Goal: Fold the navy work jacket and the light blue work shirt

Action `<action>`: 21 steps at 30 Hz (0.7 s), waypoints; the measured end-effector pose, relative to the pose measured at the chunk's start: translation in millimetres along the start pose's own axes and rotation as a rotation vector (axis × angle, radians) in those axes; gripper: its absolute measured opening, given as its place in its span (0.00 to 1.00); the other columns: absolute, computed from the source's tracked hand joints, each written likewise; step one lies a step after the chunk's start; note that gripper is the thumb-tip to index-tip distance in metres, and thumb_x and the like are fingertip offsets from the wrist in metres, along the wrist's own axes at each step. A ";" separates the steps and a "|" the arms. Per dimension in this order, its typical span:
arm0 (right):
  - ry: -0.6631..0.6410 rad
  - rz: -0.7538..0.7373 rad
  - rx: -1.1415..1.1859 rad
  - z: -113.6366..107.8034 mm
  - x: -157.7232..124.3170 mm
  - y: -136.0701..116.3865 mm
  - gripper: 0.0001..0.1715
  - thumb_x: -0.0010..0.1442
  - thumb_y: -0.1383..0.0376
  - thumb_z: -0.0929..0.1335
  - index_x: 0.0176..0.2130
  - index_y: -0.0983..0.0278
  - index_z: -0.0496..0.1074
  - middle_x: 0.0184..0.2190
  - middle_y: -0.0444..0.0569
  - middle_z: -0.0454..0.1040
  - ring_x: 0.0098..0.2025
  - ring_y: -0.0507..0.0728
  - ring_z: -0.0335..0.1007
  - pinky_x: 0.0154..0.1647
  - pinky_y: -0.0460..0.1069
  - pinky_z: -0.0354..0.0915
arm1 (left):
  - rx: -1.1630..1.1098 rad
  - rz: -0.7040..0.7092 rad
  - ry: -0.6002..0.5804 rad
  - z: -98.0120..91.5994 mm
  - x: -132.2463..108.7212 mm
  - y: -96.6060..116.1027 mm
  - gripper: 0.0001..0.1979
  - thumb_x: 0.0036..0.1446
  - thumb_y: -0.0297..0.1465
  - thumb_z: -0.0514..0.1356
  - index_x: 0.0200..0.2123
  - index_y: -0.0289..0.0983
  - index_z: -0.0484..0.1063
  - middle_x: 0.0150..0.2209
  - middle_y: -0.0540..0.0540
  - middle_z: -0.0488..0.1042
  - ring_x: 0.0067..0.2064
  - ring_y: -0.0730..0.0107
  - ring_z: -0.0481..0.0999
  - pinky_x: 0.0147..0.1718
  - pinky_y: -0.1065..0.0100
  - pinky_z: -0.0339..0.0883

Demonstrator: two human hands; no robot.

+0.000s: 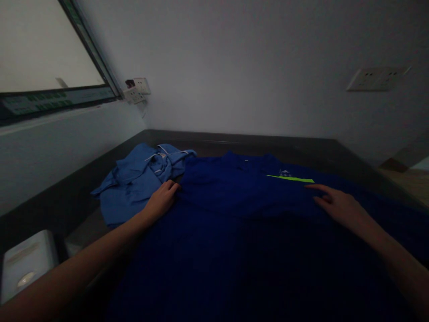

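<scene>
A dark blue work shirt (231, 197) is spread out in front of me, its collar toward the wall. On its chest are a bright yellow-green strip (295, 179) and a small pale emblem (285, 172). My left hand (164, 197) is at the shirt's left edge, with its fingers curled together on the fabric; their undersides are hidden. My right hand (340, 208) rests over the right chest, index finger stretched toward the strip's end and thumb apart. A crumpled lighter blue garment (129, 192) with white piping lies beside my left hand.
The dark table (281, 142) meets a pale wall (241, 71) at the back. A white box-like object (30, 259) is at the lower left, near my left forearm. Wall sockets (377, 79) are at the right, and more sockets (136, 91) sit beside the window frame (60, 98).
</scene>
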State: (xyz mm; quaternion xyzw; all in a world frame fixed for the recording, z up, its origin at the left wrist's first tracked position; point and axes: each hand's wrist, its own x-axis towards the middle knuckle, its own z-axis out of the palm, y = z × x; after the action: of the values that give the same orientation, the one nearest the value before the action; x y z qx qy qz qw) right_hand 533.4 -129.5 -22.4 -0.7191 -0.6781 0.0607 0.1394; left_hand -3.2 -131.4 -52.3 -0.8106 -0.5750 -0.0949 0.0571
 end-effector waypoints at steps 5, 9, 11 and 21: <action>-0.151 0.014 -0.014 10.8 -18.9 22.3 0.25 0.54 0.59 0.65 0.53 0.54 0.70 0.36 0.52 0.79 0.35 0.66 0.76 0.34 0.59 0.69 | -0.037 -0.002 0.061 4.1 -3.7 5.1 0.16 0.54 0.21 0.50 0.45 0.39 0.66 0.44 0.41 0.64 0.44 0.58 0.67 0.44 0.59 0.66; -0.149 0.080 -0.267 -1.7 -21.9 -0.5 0.33 0.52 0.55 0.69 0.57 0.58 0.66 0.35 0.59 0.78 0.34 0.72 0.74 0.33 0.64 0.68 | -0.057 -0.013 0.063 3.3 -4.4 8.1 0.17 0.53 0.20 0.50 0.44 0.39 0.66 0.43 0.41 0.64 0.45 0.59 0.66 0.46 0.59 0.65; -0.021 0.003 -0.309 -14.7 -9.7 -44.1 0.31 0.56 0.53 0.66 0.57 0.59 0.65 0.38 0.61 0.77 0.36 0.73 0.74 0.33 0.65 0.67 | -0.091 -0.038 0.073 4.4 -4.3 8.4 0.18 0.52 0.19 0.49 0.44 0.39 0.66 0.43 0.41 0.64 0.45 0.59 0.66 0.47 0.59 0.65; -0.157 -0.578 0.093 59.8 103.0 -353.4 0.13 0.64 0.63 0.62 0.47 0.63 0.70 0.51 0.55 0.71 0.53 0.62 0.65 0.50 0.53 0.61 | -0.206 -0.134 0.144 4.6 -6.8 11.5 0.15 0.50 0.19 0.50 0.40 0.40 0.61 0.41 0.41 0.66 0.45 0.58 0.68 0.46 0.57 0.65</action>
State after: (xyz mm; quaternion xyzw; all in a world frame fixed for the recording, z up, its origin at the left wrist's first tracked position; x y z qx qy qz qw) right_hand 185.8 -5.5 30.9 -0.4824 -0.8597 0.1049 0.1309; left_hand 5.8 -140.5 -58.1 -0.7630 -0.6095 -0.2151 0.0084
